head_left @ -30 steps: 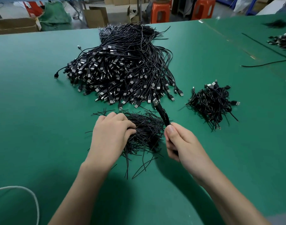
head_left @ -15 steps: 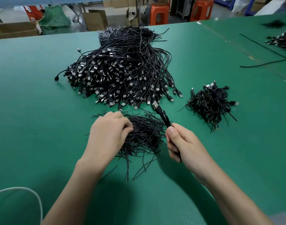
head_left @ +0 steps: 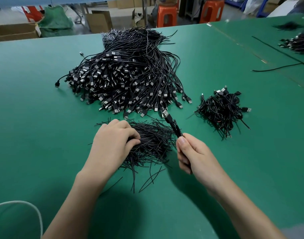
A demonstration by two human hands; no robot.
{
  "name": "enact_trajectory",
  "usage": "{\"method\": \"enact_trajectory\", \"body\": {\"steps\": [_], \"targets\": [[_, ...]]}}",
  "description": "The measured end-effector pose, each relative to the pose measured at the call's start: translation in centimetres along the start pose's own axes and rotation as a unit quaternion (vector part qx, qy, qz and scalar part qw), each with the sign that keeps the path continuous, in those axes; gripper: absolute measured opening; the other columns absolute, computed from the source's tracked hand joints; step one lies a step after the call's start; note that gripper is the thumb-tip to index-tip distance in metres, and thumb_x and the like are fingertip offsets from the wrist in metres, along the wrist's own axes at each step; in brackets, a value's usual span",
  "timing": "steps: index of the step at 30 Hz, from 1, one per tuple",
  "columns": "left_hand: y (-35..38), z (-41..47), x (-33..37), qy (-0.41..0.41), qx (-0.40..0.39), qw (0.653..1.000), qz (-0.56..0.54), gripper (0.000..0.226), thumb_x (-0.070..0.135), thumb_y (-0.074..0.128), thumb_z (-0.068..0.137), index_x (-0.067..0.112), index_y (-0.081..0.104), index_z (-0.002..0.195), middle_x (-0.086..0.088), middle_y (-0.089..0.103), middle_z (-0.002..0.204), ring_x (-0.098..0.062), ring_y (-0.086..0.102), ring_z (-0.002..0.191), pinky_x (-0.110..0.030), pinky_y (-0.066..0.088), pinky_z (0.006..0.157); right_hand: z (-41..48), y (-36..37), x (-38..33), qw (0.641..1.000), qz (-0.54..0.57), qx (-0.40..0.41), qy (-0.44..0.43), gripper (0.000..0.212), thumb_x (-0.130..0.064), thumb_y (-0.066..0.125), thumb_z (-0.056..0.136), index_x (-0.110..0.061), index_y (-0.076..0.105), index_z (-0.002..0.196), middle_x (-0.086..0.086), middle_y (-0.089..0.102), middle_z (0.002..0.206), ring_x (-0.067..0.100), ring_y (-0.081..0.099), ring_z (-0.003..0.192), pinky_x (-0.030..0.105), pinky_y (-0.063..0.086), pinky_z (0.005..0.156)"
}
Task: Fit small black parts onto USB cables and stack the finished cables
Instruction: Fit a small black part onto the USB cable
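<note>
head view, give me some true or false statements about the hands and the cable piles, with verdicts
1. The right hand grips a USB cable with its plug pointing away from the person. True.
2. The left hand is lifted clear of everything. False: it rests on the pile of thin black pieces, fingers curled into it.
3. The big heap of cables lies beyond both hands. True.
4. The small pile of cables lies left of the big heap. False: it lies to its right, apart from it.
5. The table has a red top. False: it is green.
</note>
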State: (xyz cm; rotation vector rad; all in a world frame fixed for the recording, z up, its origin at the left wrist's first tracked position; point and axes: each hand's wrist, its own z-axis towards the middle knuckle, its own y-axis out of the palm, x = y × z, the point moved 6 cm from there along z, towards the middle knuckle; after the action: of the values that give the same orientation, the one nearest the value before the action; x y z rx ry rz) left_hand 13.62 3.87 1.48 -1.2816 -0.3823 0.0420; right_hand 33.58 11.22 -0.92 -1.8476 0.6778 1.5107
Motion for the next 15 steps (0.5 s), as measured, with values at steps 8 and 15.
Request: {"method": "enact_trajectory", "body": {"steps": [8,15], "targets": [[-0.5,0.2,0.4,0.01,-0.004,1.0,-0.001,0.007,0.029,0.073,0.093,0.031,0.07,0.087,0.015,0.063,0.093,-0.015,0.055,0.094,-0.032,0.041,0.083,0.4,1.3,-0.6,1.0,0.004,-0.014,-0.007,0.036,-0.028,0.039,0.11,-0.011,0.041,0.078,-0.006,0.034,0.062,0.015,0.031,0.056,0.024,0.028,0.049],[-1.3,0.3,-0.3,-0.038,0.003,0.996,-0.082,0.011,0.025,0.071,0.089,0.033,0.067,0.083,0.016,0.062,0.086,-0.015,0.054,0.092,-0.04,0.046,0.085,0.7,1.9,-0.6,1.0,0.004,-0.025,-0.014,0.039,-0.028,0.039,0.11,-0.001,0.038,0.082,0.002,0.032,0.066,0.018,0.029,0.06,0.026,0.027,0.05]]}}
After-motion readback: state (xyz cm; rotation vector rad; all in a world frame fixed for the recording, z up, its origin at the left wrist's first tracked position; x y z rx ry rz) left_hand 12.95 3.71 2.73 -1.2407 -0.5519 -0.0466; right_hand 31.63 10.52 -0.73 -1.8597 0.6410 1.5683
